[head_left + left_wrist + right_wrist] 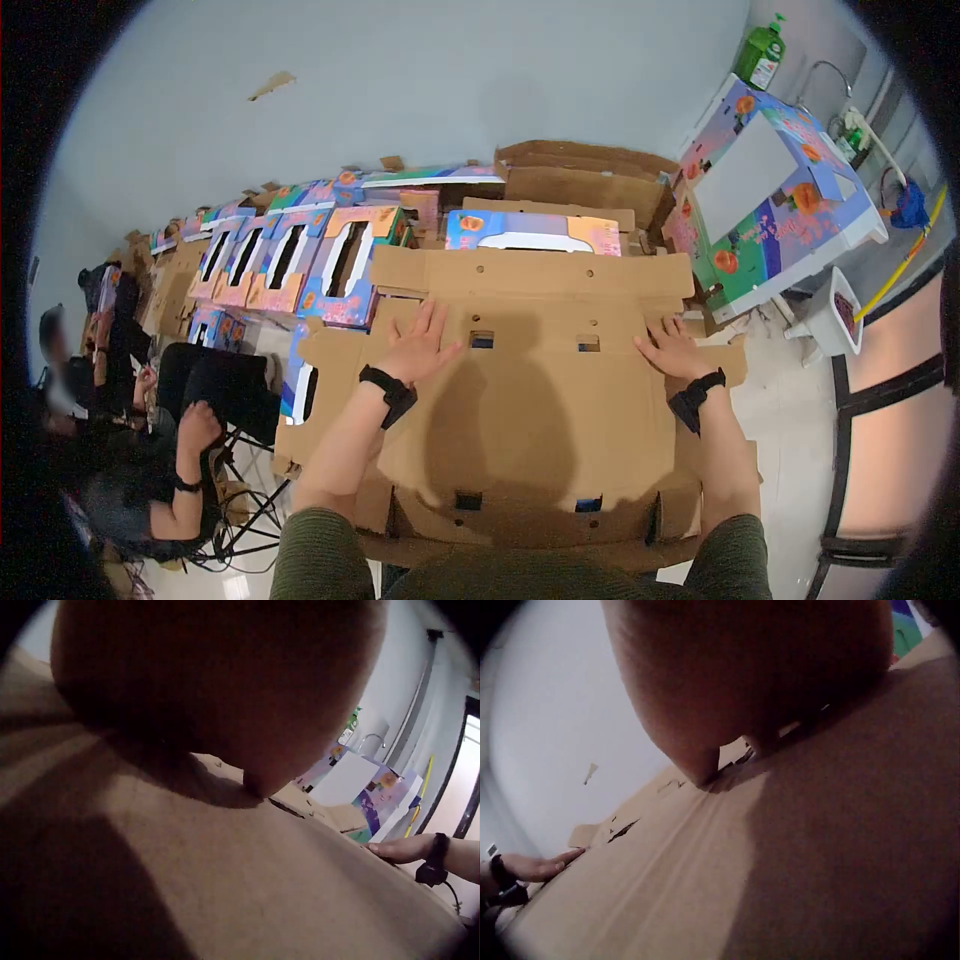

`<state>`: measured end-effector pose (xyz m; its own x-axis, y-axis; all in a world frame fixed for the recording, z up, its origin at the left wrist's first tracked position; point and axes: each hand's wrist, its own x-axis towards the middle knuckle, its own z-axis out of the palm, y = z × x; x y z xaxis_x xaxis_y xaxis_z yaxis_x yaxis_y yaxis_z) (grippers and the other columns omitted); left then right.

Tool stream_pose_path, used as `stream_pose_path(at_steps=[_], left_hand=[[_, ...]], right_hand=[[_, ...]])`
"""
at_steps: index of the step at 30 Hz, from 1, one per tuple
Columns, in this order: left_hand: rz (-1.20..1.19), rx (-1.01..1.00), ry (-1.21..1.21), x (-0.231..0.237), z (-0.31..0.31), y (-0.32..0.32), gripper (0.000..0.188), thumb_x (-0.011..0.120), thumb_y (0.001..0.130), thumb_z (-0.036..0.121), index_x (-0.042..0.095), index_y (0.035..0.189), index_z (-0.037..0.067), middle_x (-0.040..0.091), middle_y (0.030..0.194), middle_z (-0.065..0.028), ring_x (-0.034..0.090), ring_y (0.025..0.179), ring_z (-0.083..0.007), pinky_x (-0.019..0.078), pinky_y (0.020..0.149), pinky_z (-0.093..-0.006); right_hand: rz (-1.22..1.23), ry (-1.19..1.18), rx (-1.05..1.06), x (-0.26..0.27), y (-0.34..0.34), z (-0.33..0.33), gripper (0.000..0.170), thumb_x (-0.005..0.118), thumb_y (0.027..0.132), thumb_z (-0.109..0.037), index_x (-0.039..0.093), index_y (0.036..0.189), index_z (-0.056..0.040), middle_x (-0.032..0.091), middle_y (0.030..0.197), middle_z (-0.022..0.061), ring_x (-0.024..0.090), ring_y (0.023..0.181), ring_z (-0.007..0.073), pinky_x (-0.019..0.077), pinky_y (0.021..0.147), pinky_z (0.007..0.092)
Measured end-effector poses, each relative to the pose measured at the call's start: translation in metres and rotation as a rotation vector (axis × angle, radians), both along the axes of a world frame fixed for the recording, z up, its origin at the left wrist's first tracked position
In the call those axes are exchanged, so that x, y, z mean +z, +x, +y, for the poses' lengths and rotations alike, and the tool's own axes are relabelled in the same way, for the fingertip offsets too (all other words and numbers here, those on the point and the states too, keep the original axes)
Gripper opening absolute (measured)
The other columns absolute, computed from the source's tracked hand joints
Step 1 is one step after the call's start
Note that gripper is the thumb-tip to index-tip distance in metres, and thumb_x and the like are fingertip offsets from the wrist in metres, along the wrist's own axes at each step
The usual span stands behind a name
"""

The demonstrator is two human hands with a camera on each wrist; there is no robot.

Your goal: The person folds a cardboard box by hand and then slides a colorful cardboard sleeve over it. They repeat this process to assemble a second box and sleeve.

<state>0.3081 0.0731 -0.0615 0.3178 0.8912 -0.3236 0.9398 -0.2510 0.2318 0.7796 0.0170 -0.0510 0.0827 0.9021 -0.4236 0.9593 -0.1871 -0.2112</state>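
A large sheet of brown cardboard (510,400), creased with fold lines and cut with small slots, lies in front of me with its plain side up. On its left part rests my left hand (420,347), fingers spread and pointing away from me. My right hand (677,350) lies near the right fold, its fingers also spread on the cardboard. In the left wrist view the palm (217,682) is close over the brown surface. The right wrist view shows the other palm (757,667) with thumb and fingertips on the cardboard.
Printed boxes (340,265) with cut-out openings line the wall on the left. A bigger printed carton (770,200) stands at the right, below a green pump bottle (763,55). A white bin (835,310) is by the sink. At far left, another person (150,490) sits.
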Motion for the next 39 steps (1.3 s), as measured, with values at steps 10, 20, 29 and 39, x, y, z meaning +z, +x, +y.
stream_pose_path(at_steps=[10,20,29,39], left_hand=[[-0.027,-0.161,0.057,0.041,-0.052,-0.032,0.089,0.049,0.097,0.065,0.021,0.161,0.011,0.018,0.167,-0.0204,0.017,0.155,-0.0365,0.0113,0.119,-0.0696],[0.145,-0.087,0.120,0.052,-0.171,-0.095,0.091,0.050,0.094,0.069,0.024,0.161,0.013,0.019,0.168,-0.0174,0.016,0.155,-0.0374,0.0150,0.116,-0.0721],[-0.031,-0.059,0.139,0.035,-0.175,-0.102,0.085,0.051,0.097,0.062,0.023,0.162,0.013,0.015,0.169,-0.0154,0.012,0.156,-0.0361,0.0102,0.118,-0.0689],[-0.163,-0.055,0.155,0.062,-0.128,-0.111,0.071,0.053,0.100,0.050,0.038,0.152,0.004,0.037,0.158,-0.0209,0.032,0.148,-0.0378,0.0269,0.116,-0.0613]], right_hand=[[0.024,0.277,0.196,0.039,-0.003,-0.048,0.079,0.059,0.093,-0.060,0.040,0.156,-0.0157,0.018,0.165,0.0290,0.007,0.155,0.0445,0.0103,0.123,0.0593],[-0.118,0.026,0.152,0.077,0.001,-0.169,0.081,0.062,0.093,-0.054,0.034,0.159,-0.0163,0.010,0.168,0.0218,0.008,0.155,0.0434,0.0092,0.121,0.0639],[-0.109,0.232,0.168,0.035,0.015,-0.186,0.082,0.060,0.094,-0.051,0.028,0.161,-0.0155,0.011,0.169,0.0206,0.011,0.154,0.0435,0.0152,0.120,0.0647],[-0.033,0.228,0.133,0.041,0.012,-0.204,0.081,0.060,0.095,-0.047,0.027,0.161,-0.0148,0.012,0.168,0.0228,0.011,0.154,0.0444,0.0161,0.118,0.0665]])
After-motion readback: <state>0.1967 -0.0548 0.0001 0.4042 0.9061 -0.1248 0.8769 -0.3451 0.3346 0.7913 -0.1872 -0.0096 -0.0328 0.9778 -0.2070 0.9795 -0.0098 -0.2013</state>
